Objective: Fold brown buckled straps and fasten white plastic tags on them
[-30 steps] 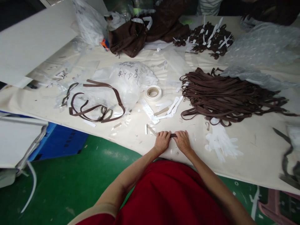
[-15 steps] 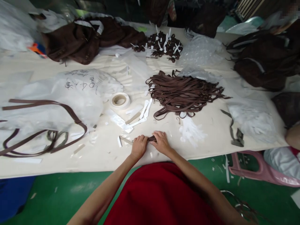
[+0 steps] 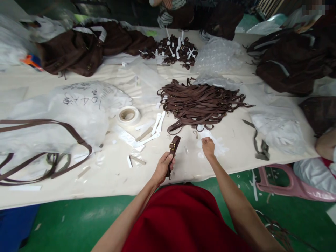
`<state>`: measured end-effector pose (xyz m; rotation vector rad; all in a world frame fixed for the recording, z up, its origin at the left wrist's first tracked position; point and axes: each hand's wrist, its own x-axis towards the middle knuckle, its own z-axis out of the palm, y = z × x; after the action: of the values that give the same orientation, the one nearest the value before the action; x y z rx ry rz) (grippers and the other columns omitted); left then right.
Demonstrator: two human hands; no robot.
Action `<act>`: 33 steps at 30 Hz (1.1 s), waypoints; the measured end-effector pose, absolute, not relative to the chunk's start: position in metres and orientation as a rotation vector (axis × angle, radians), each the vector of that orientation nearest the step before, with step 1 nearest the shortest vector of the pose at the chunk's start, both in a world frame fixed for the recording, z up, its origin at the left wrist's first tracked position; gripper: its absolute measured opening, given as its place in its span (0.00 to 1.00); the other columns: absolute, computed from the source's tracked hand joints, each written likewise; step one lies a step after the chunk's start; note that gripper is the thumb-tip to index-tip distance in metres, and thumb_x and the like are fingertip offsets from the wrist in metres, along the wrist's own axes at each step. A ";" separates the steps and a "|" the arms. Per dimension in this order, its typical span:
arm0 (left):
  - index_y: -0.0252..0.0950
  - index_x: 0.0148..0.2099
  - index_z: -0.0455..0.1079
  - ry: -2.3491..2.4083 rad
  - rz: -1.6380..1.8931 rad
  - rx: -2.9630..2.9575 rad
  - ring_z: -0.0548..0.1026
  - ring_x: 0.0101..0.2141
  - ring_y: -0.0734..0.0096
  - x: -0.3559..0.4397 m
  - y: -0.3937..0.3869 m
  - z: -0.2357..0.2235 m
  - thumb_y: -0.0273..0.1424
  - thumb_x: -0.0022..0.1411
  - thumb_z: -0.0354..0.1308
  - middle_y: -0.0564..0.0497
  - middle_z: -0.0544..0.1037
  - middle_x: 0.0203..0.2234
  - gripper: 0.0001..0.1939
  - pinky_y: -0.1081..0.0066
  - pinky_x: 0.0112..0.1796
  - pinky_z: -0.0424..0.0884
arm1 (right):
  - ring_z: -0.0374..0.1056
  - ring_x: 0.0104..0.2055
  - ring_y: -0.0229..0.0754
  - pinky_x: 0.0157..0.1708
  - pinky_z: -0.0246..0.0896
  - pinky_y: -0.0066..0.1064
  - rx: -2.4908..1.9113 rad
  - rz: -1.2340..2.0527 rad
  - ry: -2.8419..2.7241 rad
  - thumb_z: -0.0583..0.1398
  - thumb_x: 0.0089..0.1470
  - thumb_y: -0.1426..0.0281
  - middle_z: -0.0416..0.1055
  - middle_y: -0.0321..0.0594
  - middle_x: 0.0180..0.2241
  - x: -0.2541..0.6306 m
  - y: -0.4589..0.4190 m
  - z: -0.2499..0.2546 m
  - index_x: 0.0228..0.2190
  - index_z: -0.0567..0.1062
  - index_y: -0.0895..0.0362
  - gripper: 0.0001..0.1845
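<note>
My left hand [image 3: 164, 166] is closed around a folded brown strap [image 3: 174, 142] with a brass buckle, held upright over the front of the table. A metal clip shows at its lower end. To the right, my right hand [image 3: 208, 147] reaches onto a small heap of thin white strips [image 3: 222, 148]. Its fingers are curled together, and whatever they pinch, if anything, is hidden. Just beyond lies a large pile of brown straps [image 3: 199, 105] with brass fittings.
A roll of tape [image 3: 128, 115] and white pieces [image 3: 156, 124] lie left of centre. Loose brown straps [image 3: 70, 131] rest on a plastic bag [image 3: 55, 105]. Brown bags [image 3: 73, 49] line the back. A pink stool [image 3: 280, 180] stands by the right front edge. Another person [image 3: 172, 12] is across the table.
Both hands were together on the folded strap at the table. My left hand has raised it upright, while my right hand has let go and moved right to the white strips.
</note>
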<state>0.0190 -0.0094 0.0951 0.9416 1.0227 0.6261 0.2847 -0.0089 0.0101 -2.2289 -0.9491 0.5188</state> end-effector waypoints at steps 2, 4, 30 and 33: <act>0.36 0.38 0.64 1.002 0.668 0.803 0.55 0.17 0.84 0.024 -0.012 0.099 0.50 0.57 0.60 0.60 0.64 0.23 0.21 0.81 0.19 0.53 | 0.72 0.42 0.53 0.44 0.66 0.42 -2.303 0.542 -0.918 0.57 0.55 0.60 0.73 0.53 0.38 0.294 0.001 0.009 0.33 0.72 0.56 0.12; 0.35 0.38 0.65 0.989 0.706 0.685 0.54 0.17 0.85 0.027 -0.015 0.101 0.48 0.54 0.63 0.60 0.63 0.22 0.22 0.82 0.18 0.51 | 0.72 0.46 0.56 0.47 0.65 0.45 -2.354 0.584 -0.908 0.60 0.53 0.61 0.73 0.58 0.42 0.297 0.007 0.010 0.36 0.72 0.57 0.13; 0.36 0.43 0.65 0.972 0.921 0.515 0.58 0.18 0.85 0.020 -0.021 0.131 0.46 0.55 0.66 0.59 0.66 0.24 0.22 0.83 0.17 0.52 | 0.71 0.26 0.38 0.31 0.71 0.34 -1.226 1.502 -0.530 0.71 0.38 0.62 0.69 0.30 0.23 0.226 -0.044 0.096 0.27 0.70 0.56 0.18; 0.36 0.42 0.66 0.990 0.922 0.610 0.56 0.16 0.86 0.018 -0.023 0.136 0.47 0.56 0.65 0.58 0.70 0.27 0.22 0.81 0.17 0.51 | 0.69 0.24 0.36 0.24 0.64 0.27 -1.256 1.515 -0.593 0.71 0.37 0.61 0.70 0.30 0.25 0.207 -0.044 0.101 0.32 0.72 0.56 0.21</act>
<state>0.0181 -0.0231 0.1355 0.6104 0.9900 0.9223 0.2075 -0.0443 0.1008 -1.2565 -0.5928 1.5148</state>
